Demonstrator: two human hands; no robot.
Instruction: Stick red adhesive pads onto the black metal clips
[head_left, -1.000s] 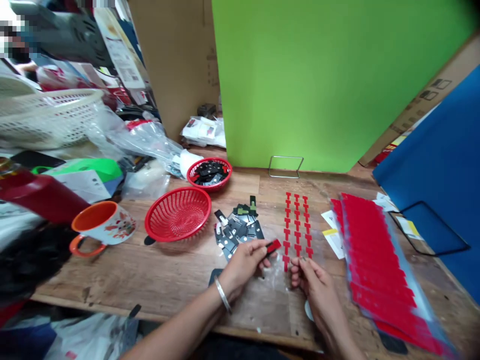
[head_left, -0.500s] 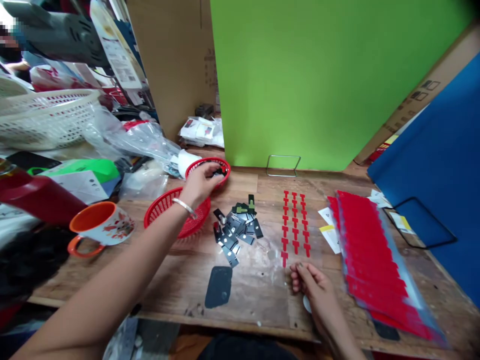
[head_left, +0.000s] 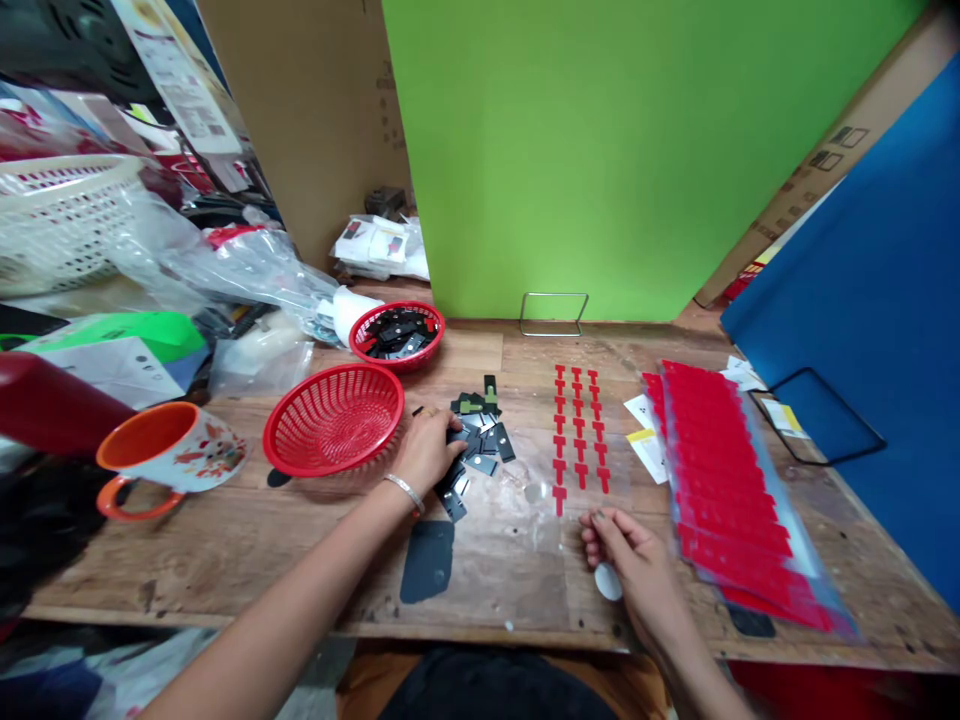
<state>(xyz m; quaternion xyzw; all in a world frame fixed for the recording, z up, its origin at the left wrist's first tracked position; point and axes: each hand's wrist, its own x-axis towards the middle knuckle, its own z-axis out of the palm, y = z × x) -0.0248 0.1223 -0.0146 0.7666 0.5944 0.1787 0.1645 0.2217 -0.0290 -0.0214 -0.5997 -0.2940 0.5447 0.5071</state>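
Observation:
My left hand, with a silver bangle at the wrist, reaches to the left side of a pile of flat black pieces. Its thumb and fingers close on a black piece there, partly hidden by the hand. My right hand is closed by the front edge, thumb pressed to the forefinger; anything inside is too small to make out. A round white disc lies under it. Just beyond, red T-shaped pieces lie in three columns on a clear sheet.
At the left stand an empty red basket, a smaller red basket of black pieces and an orange-white mug. Plastic sleeves of red pieces lie right. A green panel and a blue panel border the table.
My left hand held a black piece with a red part, went to the small red basket, and is now back at the pile without it. The right hand has stayed nearly still.

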